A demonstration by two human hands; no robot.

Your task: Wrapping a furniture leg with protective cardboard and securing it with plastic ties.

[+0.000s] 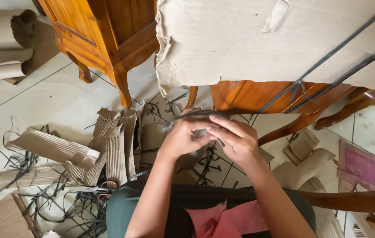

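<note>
A thin dark strap (196,114) sits in both hands, in the middle of the picture, above the person's lap. The left hand (182,139) curls tight around it from the left. The right hand (236,139) pinches it with its fingertips (211,128), and the two hands touch. The strap bends up and over the top of the left hand.

Just behind the hands is a wooden chair (284,99) wrapped in torn brown cardboard (258,39). Two dark bands (342,57) run slantwise across that cardboard and meet in a knot below its bottom edge. A bit of pale tape (275,15) sticks to the top of the wrap.

A pink cloth (225,220) lies on the lap. To the left, on the tile floor (55,97), lie ripped strips of ridged cardboard (108,145) and a tangle of loose dark straps (64,207). Scissors (95,188) with pinkish handles lie by the person's knee. A wooden cabinet (103,35) stands at the top left, with rolls of brown paper (2,44) beside it. At the far right a flat pink and brown board (366,169) lies on the floor.
</note>
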